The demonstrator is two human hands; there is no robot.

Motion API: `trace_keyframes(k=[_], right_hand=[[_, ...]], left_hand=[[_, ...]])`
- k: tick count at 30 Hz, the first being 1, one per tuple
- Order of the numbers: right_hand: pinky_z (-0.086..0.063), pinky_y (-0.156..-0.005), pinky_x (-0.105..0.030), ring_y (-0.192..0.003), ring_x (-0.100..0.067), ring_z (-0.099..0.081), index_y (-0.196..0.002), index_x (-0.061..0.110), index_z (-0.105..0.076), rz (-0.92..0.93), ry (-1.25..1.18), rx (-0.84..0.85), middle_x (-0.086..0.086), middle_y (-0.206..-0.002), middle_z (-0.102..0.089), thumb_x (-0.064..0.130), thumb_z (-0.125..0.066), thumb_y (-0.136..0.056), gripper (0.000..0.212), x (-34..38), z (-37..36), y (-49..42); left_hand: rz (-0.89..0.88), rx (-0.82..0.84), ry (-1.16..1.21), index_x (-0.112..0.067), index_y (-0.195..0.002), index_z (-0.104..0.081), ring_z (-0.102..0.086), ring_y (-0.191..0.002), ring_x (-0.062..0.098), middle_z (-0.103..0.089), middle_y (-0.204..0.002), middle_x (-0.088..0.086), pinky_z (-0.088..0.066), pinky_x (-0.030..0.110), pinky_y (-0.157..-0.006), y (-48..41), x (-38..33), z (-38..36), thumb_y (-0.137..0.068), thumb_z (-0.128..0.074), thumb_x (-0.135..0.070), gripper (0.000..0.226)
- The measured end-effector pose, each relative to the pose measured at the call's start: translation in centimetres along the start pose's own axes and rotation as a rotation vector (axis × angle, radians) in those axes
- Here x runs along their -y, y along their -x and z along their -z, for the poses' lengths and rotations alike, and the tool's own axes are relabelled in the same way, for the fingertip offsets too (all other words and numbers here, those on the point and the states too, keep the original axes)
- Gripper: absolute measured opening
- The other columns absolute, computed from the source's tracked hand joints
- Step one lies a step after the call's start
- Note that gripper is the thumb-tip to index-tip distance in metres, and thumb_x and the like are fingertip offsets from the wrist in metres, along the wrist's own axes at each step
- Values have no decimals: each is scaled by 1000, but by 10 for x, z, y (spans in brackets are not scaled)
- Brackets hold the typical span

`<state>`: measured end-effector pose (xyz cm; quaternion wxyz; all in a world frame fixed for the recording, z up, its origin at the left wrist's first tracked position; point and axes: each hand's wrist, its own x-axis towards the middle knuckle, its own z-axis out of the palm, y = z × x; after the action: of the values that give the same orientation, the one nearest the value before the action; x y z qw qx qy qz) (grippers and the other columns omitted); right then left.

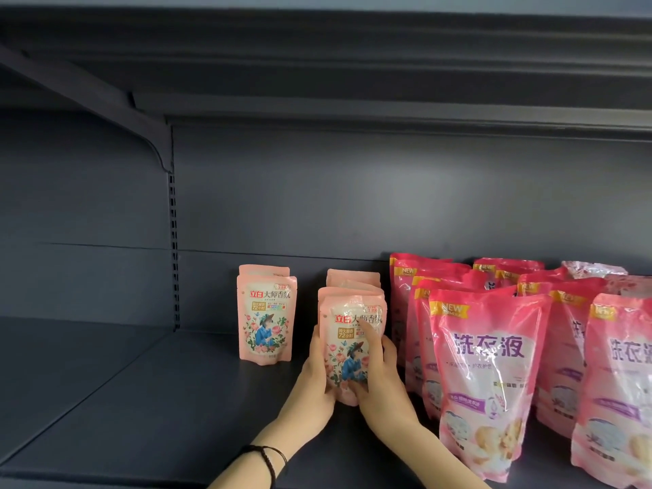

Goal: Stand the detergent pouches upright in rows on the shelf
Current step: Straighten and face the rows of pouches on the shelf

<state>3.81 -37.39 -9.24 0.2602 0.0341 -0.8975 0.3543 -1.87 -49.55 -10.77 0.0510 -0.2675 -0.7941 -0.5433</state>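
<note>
A view from a head camera looking into a dark grey metal shelf (141, 400) in a shop. Both hands reach in from the bottom edge and hold one small pale pink detergent pouch (347, 351), printed with a figure among roses. The left hand (317, 375) wraps the pouch's left edge and the right hand (377, 379) wraps its right edge, with one right finger lying up across the printed front. The pouch therefore sits directly between the two hands, equally close to each. Its long axis runs nearly straight up and down, top seal uppermost. Its base is at or just above the shelf floor; which one cannot be told. Just behind it stands a short row of matching pouches (352, 280), so it forms the front of that row. A second row of the same pouches (266, 315) stands apart to the left. Close on the right stand large bright pink laundry liquid bags (487, 365). A dark braided band (271, 457) circles the left wrist. The likely next move is to settle the base flat and let go.
</note>
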Motion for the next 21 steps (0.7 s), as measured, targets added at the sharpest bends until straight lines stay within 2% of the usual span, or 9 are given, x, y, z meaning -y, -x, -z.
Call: trace_keyframes(k=[2,5,8,9,11,13,15,17,21], right_hand=[[-39,-105,-20,-131,-6,-35,-137,57,12,-8,28,0,6,-153,-3,4,-64,-83,107,1,0,0],[-39,-103,-19,-132,-8,-37,-134,56,20,-53,175,15,0,-154,-4,17,-61,-89,101,6,1,0],[-50,-90,-22,-112,-10,-55,-144,43,21,-112,429,74,-6,-146,-24,31,-51,-94,89,14,7,3],[-52,-84,-24,-104,-11,-58,-146,41,20,-116,492,102,-6,-141,-32,33,-48,-95,85,17,10,4],[-51,-74,-27,-95,-16,-60,-148,38,11,-99,579,154,-6,-128,-42,31,-47,-95,79,23,18,5],[-49,-70,-30,-94,-21,-62,-144,30,-11,-65,640,193,-5,-120,-50,29,-48,-93,63,31,28,5],[-50,-73,-31,-97,-24,-63,-129,24,-33,-25,726,248,-3,-116,-57,28,-49,-92,40,40,37,0],[-50,-75,-31,-99,-24,-64,-119,20,-47,-10,809,318,-2,-114,-62,27,-50,-92,27,49,43,-8],[-53,-81,-35,-106,-24,-60,-125,20,-51,15,926,419,-3,-121,-59,33,-52,-94,33,71,43,-26]], left_hand=[[-14,9,-76,-31,-151,-2,-42,-126,-2,-36,-148,-7,-37,4,-92,0,-1,1,-95,-54,-23,76],[-26,36,-187,-31,-149,11,-36,-135,6,-27,-153,-6,-31,16,-104,1,-1,7,-93,-58,-24,89],[16,136,-319,-31,-148,19,-33,-138,6,-22,-157,-9,-31,24,-109,2,-4,19,-92,-59,-31,96],[25,152,-425,-31,-150,15,-37,-136,7,-25,-156,-7,-36,25,-107,2,-5,25,-92,-57,-35,93],[-22,142,-723,-28,-152,-5,-47,-127,11,-37,-149,-3,-45,27,-97,4,-8,40,-94,-51,-43,76],[-136,150,-963,-29,-147,-27,-49,-121,14,-48,-138,-3,-47,30,-92,5,-13,57,-94,-44,-48,58],[-211,185,-1095,-29,-138,-41,-49,-118,15,-53,-130,-4,-45,33,-93,5,-18,76,-93,-43,-51,50],[-245,199,-1180,-27,-130,-50,-52,-114,15,-57,-125,-3,-45,35,-93,3,-21,96,-92,-44,-52,45],[-290,183,-1288,-22,-114,-57,-56,-103,17,-61,-115,-1,-47,33,-81,-2,-24,132,-92,-43,-53,40]])
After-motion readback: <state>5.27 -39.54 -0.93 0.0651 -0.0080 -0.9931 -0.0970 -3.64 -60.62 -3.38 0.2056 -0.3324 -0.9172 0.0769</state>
